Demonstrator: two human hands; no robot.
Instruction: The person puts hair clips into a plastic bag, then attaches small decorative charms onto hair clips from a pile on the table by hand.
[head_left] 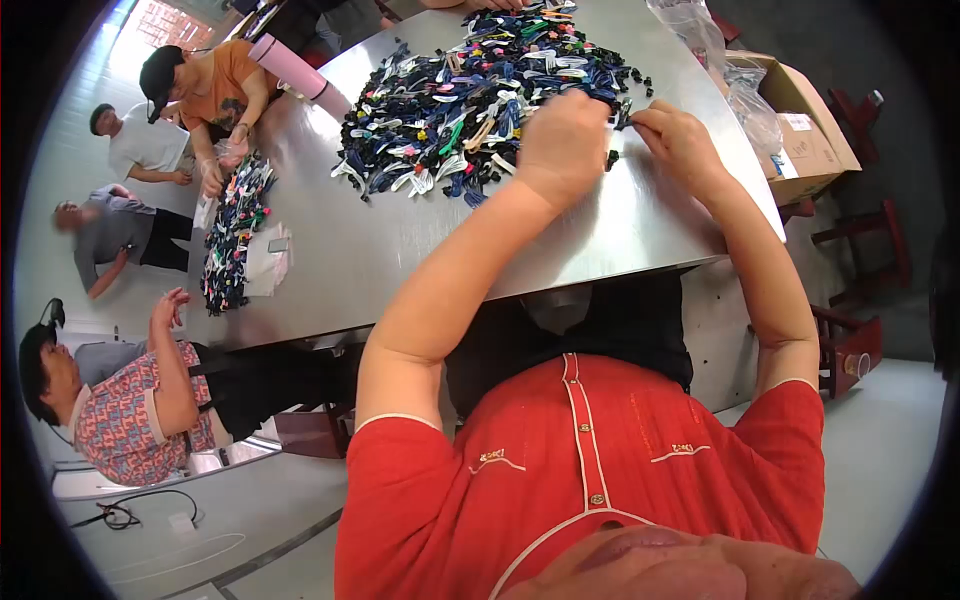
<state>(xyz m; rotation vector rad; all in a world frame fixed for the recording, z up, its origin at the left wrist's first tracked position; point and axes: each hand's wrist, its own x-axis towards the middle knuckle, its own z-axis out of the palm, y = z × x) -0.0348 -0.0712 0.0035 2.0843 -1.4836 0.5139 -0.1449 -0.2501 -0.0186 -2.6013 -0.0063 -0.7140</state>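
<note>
A wide pile of small hair clips in black, navy, white and other colours lies on the metal table. My left hand is closed at the right edge of the pile, its fingers curled away from view, so what they hold is hidden. Just to its right, my right hand pinches with thumb and finger at a small dark hair clip. Below the left hand's fingers, another small black piece shows against the metal.
A pink tumbler lies tilted by the pile. At left, a person in orange handles a second clip heap; other people are near. An open cardboard box with plastic bags stands at right, beside red stools.
</note>
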